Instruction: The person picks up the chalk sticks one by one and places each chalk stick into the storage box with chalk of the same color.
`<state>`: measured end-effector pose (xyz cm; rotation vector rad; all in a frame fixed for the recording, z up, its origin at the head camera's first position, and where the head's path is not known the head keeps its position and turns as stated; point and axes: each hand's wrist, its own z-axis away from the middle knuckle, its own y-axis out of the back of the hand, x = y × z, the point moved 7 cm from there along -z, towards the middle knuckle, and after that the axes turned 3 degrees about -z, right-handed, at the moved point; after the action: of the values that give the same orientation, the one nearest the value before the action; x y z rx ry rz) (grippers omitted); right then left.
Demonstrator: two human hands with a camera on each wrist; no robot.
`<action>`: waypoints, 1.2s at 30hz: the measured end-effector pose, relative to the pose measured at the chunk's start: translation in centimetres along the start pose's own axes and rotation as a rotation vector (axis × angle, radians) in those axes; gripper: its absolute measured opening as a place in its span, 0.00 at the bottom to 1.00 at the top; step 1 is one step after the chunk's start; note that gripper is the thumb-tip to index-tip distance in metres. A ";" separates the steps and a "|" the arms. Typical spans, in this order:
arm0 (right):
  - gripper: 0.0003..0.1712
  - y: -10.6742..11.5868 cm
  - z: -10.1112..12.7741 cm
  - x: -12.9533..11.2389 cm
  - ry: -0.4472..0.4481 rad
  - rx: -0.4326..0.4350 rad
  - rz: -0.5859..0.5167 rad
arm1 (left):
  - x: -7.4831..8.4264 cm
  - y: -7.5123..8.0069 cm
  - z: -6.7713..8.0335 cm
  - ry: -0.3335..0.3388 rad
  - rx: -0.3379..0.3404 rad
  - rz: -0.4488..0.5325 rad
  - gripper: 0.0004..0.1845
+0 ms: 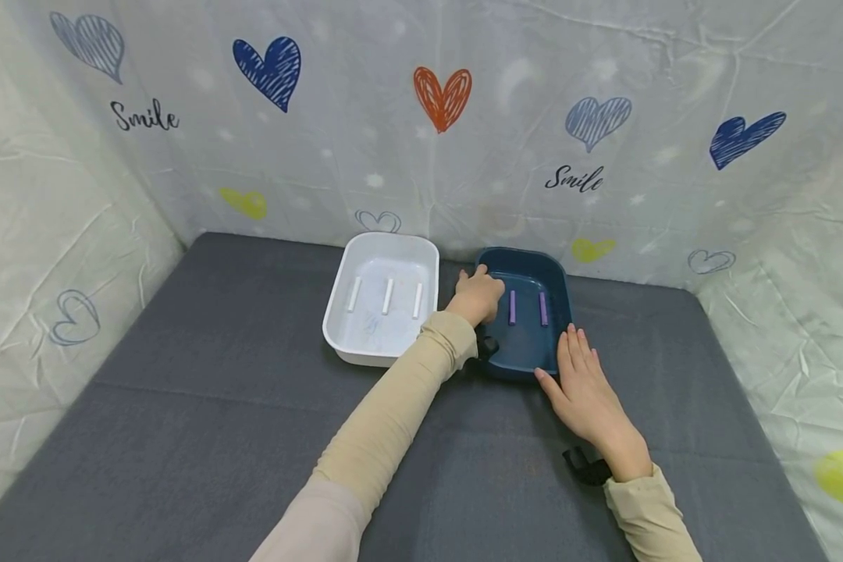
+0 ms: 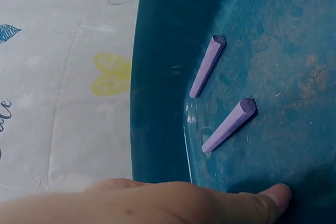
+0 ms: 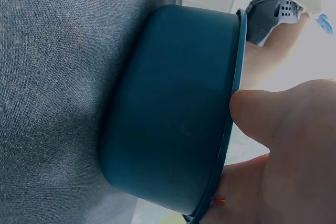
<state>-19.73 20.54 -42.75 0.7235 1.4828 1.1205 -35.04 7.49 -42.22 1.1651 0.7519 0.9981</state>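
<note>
A dark blue tray [image 1: 523, 355] stands on the grey cloth, with two purple chalk sticks [image 1: 512, 308] lying inside. In the left wrist view, the chalk sticks [image 2: 230, 125] lie near the tray's wall [image 2: 157, 103]. My left hand [image 1: 476, 297] reaches over the tray's left edge; its thumb [image 2: 252, 205] extends inside. Whatever lies beneath its fingers is hidden. My right hand [image 1: 590, 398] rests at the tray's near right corner, fingers straight along the right side. Its thumb [image 3: 252, 111] touches the rim in the right wrist view.
To the left stands a white tray [image 1: 333, 320] holding three white sticks [image 1: 388, 297]. Behind the trays hangs a pale curtain [image 1: 506, 156] printed with hearts. Grey cloth [image 1: 218, 437] spreads in front and to both sides. A black wrist camera [image 1: 587, 467] sits on the right wrist.
</note>
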 end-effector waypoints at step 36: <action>0.47 0.1 0.1 -0.1 0.004 0.002 -0.001 | 0.0 1.1 0.4 -0.056 0.026 0.103 0.17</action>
<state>-19.66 20.52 -42.66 0.7220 1.4879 1.1210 -34.97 7.45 -41.01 1.2595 0.6673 1.0393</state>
